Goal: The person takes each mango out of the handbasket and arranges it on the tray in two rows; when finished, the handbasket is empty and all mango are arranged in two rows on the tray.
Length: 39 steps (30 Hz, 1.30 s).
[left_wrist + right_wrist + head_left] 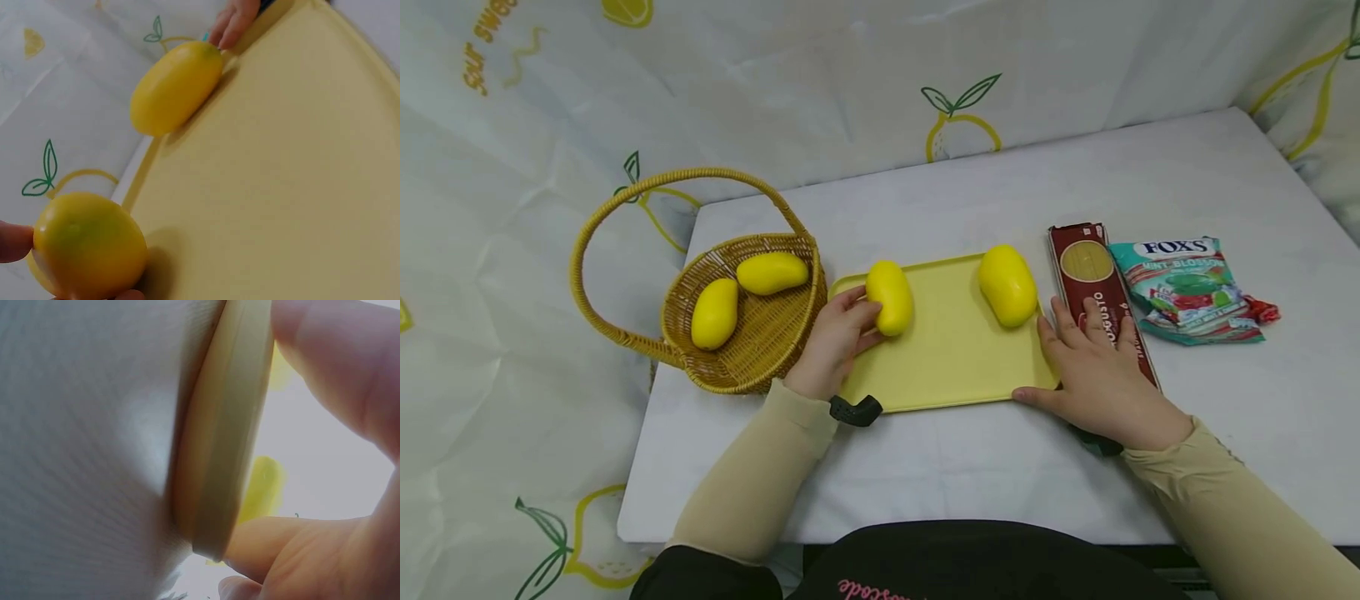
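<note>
My left hand (829, 343) holds a yellow mango-shaped fruit (889, 298) at the left part of the yellow tray (955, 358). Thumb and fingertips grip that fruit (87, 247) from its sides in the left wrist view. Another yellow fruit (1007, 286) rests at the tray's far right corner. My right hand (1101, 387), fingers spread, lies at the tray's right end, its thumb at the near corner and its palm over part of a brown pasta packet (1086, 262). In the right wrist view its fingers touch the tray's edge (225, 437).
At the left stands a wicker basket (767, 342) with a tall handle, holding two yellow fruits (772, 273). A teal candy bag (1187, 292) lies right of the pasta packet, with a red wrapped piece (1262, 310) by it. A dark green object (1099, 442) shows partly under my right wrist.
</note>
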Available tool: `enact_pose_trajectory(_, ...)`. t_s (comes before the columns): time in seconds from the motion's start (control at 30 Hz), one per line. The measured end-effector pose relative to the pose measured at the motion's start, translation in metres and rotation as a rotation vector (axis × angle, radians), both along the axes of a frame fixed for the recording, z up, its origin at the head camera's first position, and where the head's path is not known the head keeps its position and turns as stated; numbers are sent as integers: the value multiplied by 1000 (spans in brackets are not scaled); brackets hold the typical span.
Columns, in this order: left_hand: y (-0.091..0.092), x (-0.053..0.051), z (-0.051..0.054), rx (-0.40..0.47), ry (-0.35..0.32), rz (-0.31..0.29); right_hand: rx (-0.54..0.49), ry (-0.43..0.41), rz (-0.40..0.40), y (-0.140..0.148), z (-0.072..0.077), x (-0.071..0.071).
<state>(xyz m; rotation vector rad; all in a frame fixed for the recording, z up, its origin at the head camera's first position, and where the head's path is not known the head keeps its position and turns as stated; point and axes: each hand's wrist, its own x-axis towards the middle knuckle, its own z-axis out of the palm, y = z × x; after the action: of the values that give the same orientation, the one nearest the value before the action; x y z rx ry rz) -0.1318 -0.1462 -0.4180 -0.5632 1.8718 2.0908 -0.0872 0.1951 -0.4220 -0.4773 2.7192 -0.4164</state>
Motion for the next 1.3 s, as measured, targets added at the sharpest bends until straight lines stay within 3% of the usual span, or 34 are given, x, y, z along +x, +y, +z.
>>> enact_pose_trajectory(0.2,-3,1,1,-93,-26,-4,1,-1,2,-1,0,0)
enact_pose_trajectory(0.73,-3,-1,-2,-99,-18,-20,1,1,1,0,0,0)
enact_pose_trajectory(0.97,-10,8,4,-130,-23,-34,1,2,4,0,-1,-1)
enact_pose_trajectory(1.3,-19,31,27,-147,-31,-110,0,-1,2,-1,-1,0)
